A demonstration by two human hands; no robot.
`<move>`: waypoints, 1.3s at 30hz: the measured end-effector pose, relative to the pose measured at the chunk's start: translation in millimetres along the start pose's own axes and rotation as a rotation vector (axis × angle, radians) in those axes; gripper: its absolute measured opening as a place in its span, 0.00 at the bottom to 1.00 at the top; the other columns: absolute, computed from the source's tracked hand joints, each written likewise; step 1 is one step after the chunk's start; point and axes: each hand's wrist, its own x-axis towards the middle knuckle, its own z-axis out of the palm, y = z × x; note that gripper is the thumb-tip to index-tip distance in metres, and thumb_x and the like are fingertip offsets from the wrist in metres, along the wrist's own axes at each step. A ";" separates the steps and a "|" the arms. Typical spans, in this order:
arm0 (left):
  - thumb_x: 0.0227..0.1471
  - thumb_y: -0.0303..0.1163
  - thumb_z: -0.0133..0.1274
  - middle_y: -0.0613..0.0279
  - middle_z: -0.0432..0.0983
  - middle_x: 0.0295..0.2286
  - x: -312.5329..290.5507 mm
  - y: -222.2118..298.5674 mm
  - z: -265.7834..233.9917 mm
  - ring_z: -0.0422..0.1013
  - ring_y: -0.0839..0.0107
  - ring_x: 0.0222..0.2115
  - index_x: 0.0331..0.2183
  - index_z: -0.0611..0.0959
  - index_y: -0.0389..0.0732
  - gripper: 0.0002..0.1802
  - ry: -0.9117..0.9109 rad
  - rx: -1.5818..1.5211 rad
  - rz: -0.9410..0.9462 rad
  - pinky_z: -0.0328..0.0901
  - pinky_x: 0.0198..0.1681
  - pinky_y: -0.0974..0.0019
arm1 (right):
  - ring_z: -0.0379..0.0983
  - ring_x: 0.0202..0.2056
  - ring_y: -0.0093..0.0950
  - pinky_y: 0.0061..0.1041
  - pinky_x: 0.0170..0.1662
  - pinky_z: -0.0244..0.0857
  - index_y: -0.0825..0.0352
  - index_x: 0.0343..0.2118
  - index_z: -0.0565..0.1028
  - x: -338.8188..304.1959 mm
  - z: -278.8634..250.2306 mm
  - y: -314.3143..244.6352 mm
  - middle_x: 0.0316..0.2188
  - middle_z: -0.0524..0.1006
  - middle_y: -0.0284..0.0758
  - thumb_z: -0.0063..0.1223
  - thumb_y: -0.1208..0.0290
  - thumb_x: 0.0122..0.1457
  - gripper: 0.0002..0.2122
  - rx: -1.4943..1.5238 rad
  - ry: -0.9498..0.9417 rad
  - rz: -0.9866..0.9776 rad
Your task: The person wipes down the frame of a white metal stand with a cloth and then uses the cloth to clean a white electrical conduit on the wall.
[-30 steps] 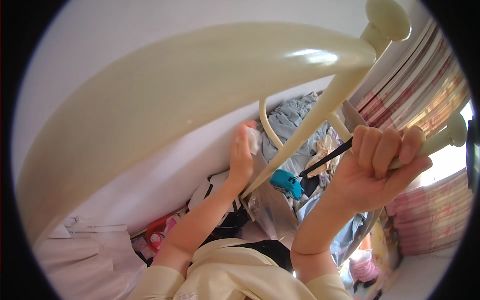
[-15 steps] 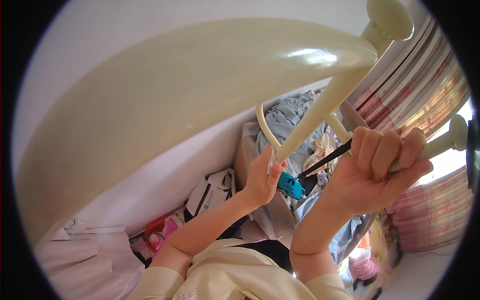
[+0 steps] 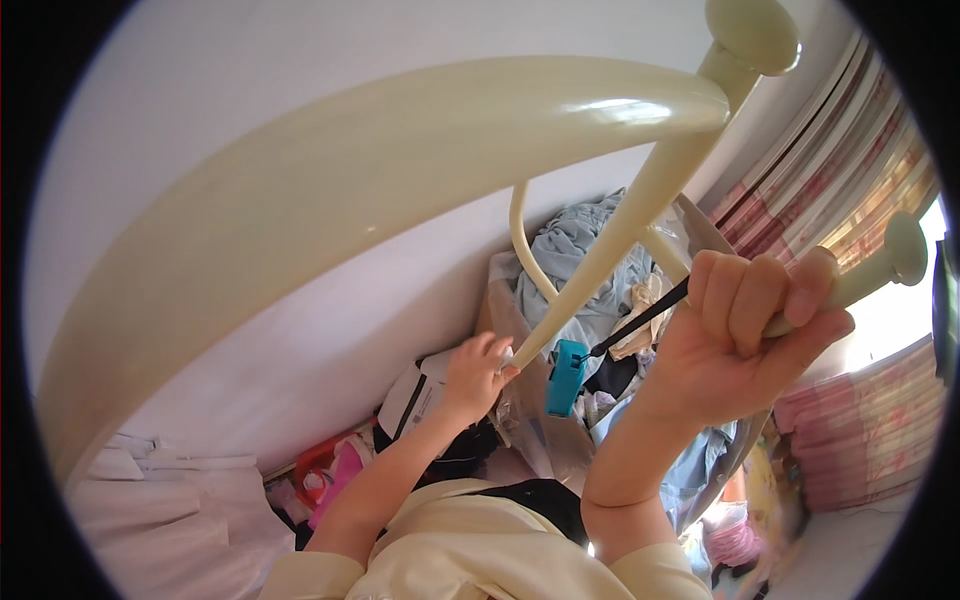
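The cream frame [image 3: 450, 140] looks stiff, slick, best gripped where the right hand [image 3: 745, 325] wraps it; left hand [image 3: 475, 378] half-curled, hold unclear.

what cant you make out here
In the head view:
White item at the left hand: mostly hidden by that hand, kind unclear.
Cream bar inside the right hand: covered by that hand.
Black strap's upper end: hidden behind the right hand.
Dark object at far right: cut off by lens rim.

The right hand [image 3: 735, 350] grips a glossy cream knob-ended bar [image 3: 862, 284]; the left hand [image 3: 472, 382] holds a small white cloth [image 3: 507, 354] at a slanting cream tube [image 3: 605, 255].
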 end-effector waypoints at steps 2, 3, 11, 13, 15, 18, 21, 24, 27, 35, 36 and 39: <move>0.59 0.43 0.44 0.50 0.71 0.37 16.3 15.4 -27.1 0.68 0.52 0.39 0.51 0.72 0.42 0.22 0.140 0.120 0.057 0.62 0.43 0.57 | 0.41 0.10 0.14 0.18 0.16 0.39 0.59 0.28 0.58 -1.3 -1.5 0.3 0.09 0.53 0.21 0.32 0.48 0.65 0.18 0.000 0.001 0.008; 0.62 0.41 0.40 0.53 0.70 0.37 26.7 25.4 -43.1 0.67 0.58 0.39 0.51 0.71 0.41 0.21 0.244 -0.136 -0.015 0.61 0.44 0.60 | 0.41 0.10 0.14 0.19 0.16 0.39 0.59 0.28 0.59 -2.1 -0.7 0.0 0.09 0.53 0.21 0.33 0.48 0.65 0.18 0.030 0.007 0.001; 0.64 0.36 0.34 0.63 0.69 0.36 80.7 70.0 -87.6 0.64 0.74 0.39 0.46 0.72 0.37 0.17 0.741 -0.754 -0.061 0.57 0.47 0.68 | 0.39 0.11 0.15 0.19 0.16 0.38 0.59 0.27 0.58 0.0 -2.7 0.3 0.09 0.52 0.22 0.30 0.47 0.65 0.19 0.060 -0.017 0.015; 0.63 0.36 0.36 0.63 0.69 0.36 72.3 47.2 -67.3 0.63 0.74 0.40 0.45 0.73 0.37 0.16 0.723 -0.750 -0.191 0.57 0.47 0.68 | 0.42 0.13 0.15 0.19 0.19 0.38 0.57 0.25 0.58 3.0 -8.6 -8.1 0.11 0.53 0.22 0.33 0.52 0.66 0.16 -0.009 -0.129 0.042; 0.58 0.31 0.43 0.61 0.69 0.38 58.9 23.5 -60.3 0.64 0.73 0.38 0.41 0.73 0.38 0.11 0.723 -0.722 -0.393 0.58 0.44 0.69 | 0.41 0.13 0.15 0.19 0.20 0.38 0.57 0.25 0.58 3.5 -7.7 -12.7 0.11 0.52 0.22 0.34 0.52 0.66 0.16 -0.028 -0.134 0.038; 0.57 0.30 0.43 0.62 0.69 0.38 37.9 -15.1 -64.0 0.63 0.73 0.37 0.41 0.73 0.39 0.10 0.682 -0.605 -0.562 0.59 0.43 0.68 | 0.41 0.13 0.15 0.21 0.20 0.38 0.57 0.25 0.58 4.5 -9.6 2.5 0.11 0.52 0.23 0.37 0.52 0.65 0.16 -0.021 -0.142 0.079; 0.55 0.28 0.44 0.61 0.69 0.38 16.8 -32.8 -68.1 0.63 0.73 0.36 0.41 0.73 0.38 0.11 0.692 -0.545 -0.609 0.60 0.41 0.68 | 0.41 0.14 0.15 0.21 0.21 0.38 0.57 0.24 0.58 6.5 -12.7 -2.3 0.11 0.52 0.23 0.36 0.55 0.66 0.16 -0.026 -0.194 0.056; 0.54 0.27 0.44 0.59 0.70 0.38 -20.3 -61.4 -65.2 0.64 0.71 0.37 0.41 0.73 0.37 0.11 0.729 -0.447 -0.619 0.60 0.41 0.67 | 0.41 0.14 0.15 0.21 0.22 0.38 0.58 0.23 0.59 7.2 -17.8 -3.2 0.10 0.51 0.22 0.34 0.58 0.67 0.15 -0.067 -0.161 0.009; 0.52 0.25 0.45 0.57 0.70 0.38 -65.2 -87.1 -47.4 0.66 0.68 0.38 0.40 0.73 0.35 0.12 0.757 -0.348 -0.685 0.61 0.41 0.66 | 0.40 0.14 0.15 0.21 0.22 0.37 0.59 0.24 0.64 9.9 -24.4 -2.0 0.11 0.51 0.22 0.33 0.59 0.67 0.15 -0.050 -0.206 -0.001; 0.46 0.22 0.48 0.52 0.72 0.34 -148.7 -100.4 -47.3 0.68 0.62 0.38 0.37 0.73 0.33 0.12 0.761 -0.089 -0.830 0.62 0.44 0.62 | 0.52 0.19 0.19 0.21 0.27 0.47 0.64 0.30 0.68 10.6 -28.1 -2.4 0.18 0.61 0.28 0.38 0.63 0.65 0.11 0.049 -0.357 -0.028; 0.46 0.23 0.48 0.52 0.72 0.34 -153.0 -95.3 -52.2 0.68 0.62 0.39 0.37 0.73 0.33 0.12 0.774 -0.076 -0.825 0.62 0.44 0.62 | 0.53 0.21 0.20 0.22 0.29 0.48 0.65 0.32 0.68 10.7 -29.4 -1.9 0.20 0.61 0.29 0.39 0.63 0.64 0.11 0.045 -0.354 -0.034; 0.46 0.23 0.49 0.53 0.72 0.35 -176.4 -95.1 -59.2 0.67 0.62 0.39 0.38 0.73 0.34 0.13 0.788 -0.047 -0.813 0.62 0.44 0.63 | 0.55 0.27 0.24 0.24 0.36 0.50 0.67 0.36 0.67 8.8 -27.2 1.3 0.25 0.63 0.32 0.41 0.62 0.64 0.11 0.004 -0.323 -0.059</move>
